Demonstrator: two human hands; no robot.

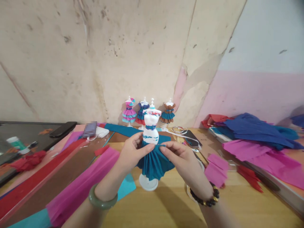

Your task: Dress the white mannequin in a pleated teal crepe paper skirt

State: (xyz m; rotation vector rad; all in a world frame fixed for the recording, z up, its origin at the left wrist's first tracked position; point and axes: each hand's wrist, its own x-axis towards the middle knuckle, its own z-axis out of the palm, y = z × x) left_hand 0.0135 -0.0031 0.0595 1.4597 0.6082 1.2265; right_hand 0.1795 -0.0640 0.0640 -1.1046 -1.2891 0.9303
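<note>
A small white mannequin (151, 119) stands upright on its round base (148, 183) in front of me, with blue and red traces on its chest and waist. Around its hips hangs a pleated teal crepe paper skirt (154, 164). My left hand (135, 152) pinches the skirt's upper edge at the left, thumb in front and fingers behind the mannequin. On the right, my right hand (179, 156) pinches the same edge between thumb and fingers. The two thumbs are close together at the front of the hips.
Three dressed mannequins, one in pink (129, 110), stand by the wall. Long crepe strips, including a magenta strip (83, 186), lie at left beside a glue stick (17, 145). Blue paper (256, 129) is piled at right. A phone (192, 139) lies behind my right hand.
</note>
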